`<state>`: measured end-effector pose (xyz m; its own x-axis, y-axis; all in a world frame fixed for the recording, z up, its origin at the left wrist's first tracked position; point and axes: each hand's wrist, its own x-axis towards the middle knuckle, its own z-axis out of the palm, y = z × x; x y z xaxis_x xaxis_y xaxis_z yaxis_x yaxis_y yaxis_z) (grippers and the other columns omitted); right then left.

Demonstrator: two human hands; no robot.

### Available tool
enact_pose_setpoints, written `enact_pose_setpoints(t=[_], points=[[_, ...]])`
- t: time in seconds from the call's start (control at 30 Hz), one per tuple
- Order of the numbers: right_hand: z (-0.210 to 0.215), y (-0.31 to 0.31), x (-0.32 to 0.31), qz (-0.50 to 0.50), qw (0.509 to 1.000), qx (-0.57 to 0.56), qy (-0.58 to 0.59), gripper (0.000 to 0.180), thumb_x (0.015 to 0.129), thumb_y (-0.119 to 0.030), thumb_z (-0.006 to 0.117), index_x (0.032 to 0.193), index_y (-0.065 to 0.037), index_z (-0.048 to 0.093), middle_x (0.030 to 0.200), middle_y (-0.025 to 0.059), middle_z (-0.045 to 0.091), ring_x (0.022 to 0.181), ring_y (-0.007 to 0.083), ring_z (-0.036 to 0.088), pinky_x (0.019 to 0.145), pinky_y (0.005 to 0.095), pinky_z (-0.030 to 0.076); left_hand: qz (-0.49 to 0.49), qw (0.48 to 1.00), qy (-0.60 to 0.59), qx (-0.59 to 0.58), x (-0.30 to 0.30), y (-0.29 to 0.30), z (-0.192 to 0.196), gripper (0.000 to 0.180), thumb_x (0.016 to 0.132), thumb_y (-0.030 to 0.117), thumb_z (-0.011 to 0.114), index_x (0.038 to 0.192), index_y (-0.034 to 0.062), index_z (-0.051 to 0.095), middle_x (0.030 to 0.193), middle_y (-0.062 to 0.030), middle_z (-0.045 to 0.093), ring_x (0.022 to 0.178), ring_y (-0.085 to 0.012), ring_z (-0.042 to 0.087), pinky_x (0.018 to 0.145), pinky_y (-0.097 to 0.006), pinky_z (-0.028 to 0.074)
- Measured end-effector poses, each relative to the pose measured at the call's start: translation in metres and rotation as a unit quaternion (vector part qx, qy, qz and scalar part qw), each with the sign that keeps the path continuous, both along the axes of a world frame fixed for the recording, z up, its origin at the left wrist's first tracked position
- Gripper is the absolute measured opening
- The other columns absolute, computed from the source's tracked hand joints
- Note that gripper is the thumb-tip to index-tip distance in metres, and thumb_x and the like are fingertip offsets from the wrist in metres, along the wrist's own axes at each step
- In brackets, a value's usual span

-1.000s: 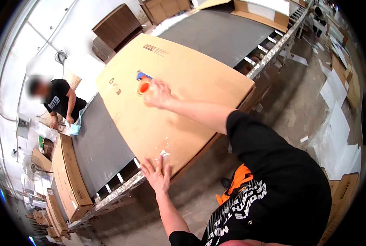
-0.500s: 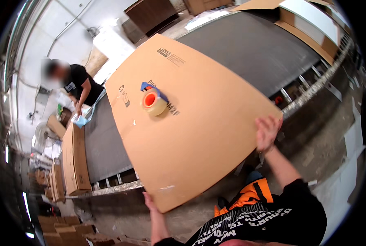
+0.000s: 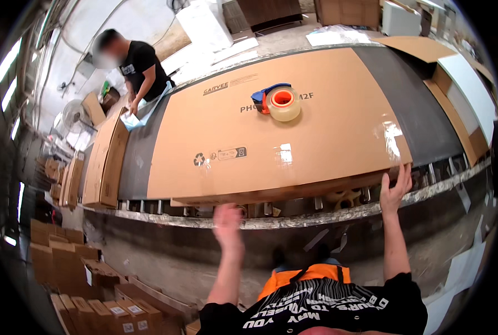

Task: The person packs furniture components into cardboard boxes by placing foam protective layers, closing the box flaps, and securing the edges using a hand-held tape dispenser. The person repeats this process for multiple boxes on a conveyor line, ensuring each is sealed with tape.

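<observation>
A large flat cardboard box (image 3: 327, 134) lies lengthwise on the dark conveyor belt. On its top rests a blue and orange tape dispenser (image 3: 272, 101) with a roll of clear tape. My right hand (image 3: 395, 190) touches the box's near right corner, fingers apart and pointing up. Smeared by motion, my left hand (image 3: 228, 223) is just in front of the box's near side, toward its left end. Its fingers cannot be made out, nor whether it touches the cardboard. Strips of clear tape shine on the box's top near the front and right edges.
A co-worker (image 3: 143, 67) handles light blue sheeting (image 3: 148, 114) at the far left, beside another carton (image 3: 105, 162). On the belt's right end stands an open carton (image 3: 455, 106) with white panels. The conveyor's metal rail (image 3: 293, 220) runs before me. Cartons (image 3: 104, 315) stand at lower left.
The box has turned counter-clockwise, from slanting over the near rail to lying along the belt, carrying the tape dispenser round. My left hand has left its corner. The view has shifted too.
</observation>
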<state>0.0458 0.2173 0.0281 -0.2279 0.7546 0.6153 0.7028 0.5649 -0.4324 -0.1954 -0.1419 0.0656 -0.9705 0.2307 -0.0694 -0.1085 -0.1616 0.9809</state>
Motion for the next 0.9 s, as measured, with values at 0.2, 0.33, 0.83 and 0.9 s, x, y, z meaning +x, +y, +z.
enact_pose_setpoints(t=[0.2, 0.33, 0.83, 0.9], points=[[-0.032, -0.011, -0.038, -0.027, 0.736, -0.448, 0.507, 0.079, 0.086, -0.033, 0.066, 0.145, 0.003, 0.028, 0.139, 0.0154, 0.041, 0.126, 0.0248, 0.040, 0.105, 0.0355, 0.030, 0.155, 0.987, 0.026, -0.034, -0.170, -0.129, -0.033, 0.062, 0.090, 0.050, 0.058, 0.129, 0.0034, 0.047, 0.132, -0.0110, 0.050, 0.119, -0.0239, 0.046, 0.101, -0.042, 0.035], [-0.017, 0.019, -0.084, -0.073, 0.740, -0.413, 0.525, 0.083, 0.076, -0.037, 0.072, 0.131, 0.010, 0.032, 0.134, 0.0227, 0.043, 0.123, 0.0306, 0.045, 0.102, 0.0372, 0.037, 0.205, 0.975, -0.047, -0.065, -0.213, -0.117, -0.051, 0.055, 0.091, 0.045, 0.059, 0.126, 0.0018, 0.055, 0.121, -0.0079, 0.059, 0.110, -0.0234, 0.055, 0.091, -0.038, 0.045], [0.023, 0.272, -0.265, 0.167, 0.947, -0.266, 0.067, 0.081, 0.075, -0.031, 0.069, 0.143, -0.006, 0.034, 0.149, 0.0185, 0.031, 0.135, 0.0336, 0.033, 0.109, 0.0411, 0.031, -0.122, 0.945, -0.183, -0.244, 0.109, -0.038, -0.014, 0.060, 0.082, 0.024, 0.075, 0.128, -0.0057, 0.051, 0.112, -0.0076, 0.063, 0.093, -0.0129, 0.058, 0.082, -0.028, 0.048], [0.059, 0.222, -0.343, 0.266, 0.920, -0.286, -0.042, 0.084, 0.074, -0.030, 0.070, 0.145, -0.004, 0.033, 0.152, 0.0184, 0.026, 0.138, 0.0318, 0.030, 0.112, 0.0392, 0.029, -0.281, 0.888, -0.224, -0.286, 0.137, -0.057, -0.016, 0.068, 0.080, 0.026, 0.077, 0.131, -0.0075, 0.047, 0.116, -0.0104, 0.063, 0.098, -0.0135, 0.060, 0.085, -0.028, 0.048]])
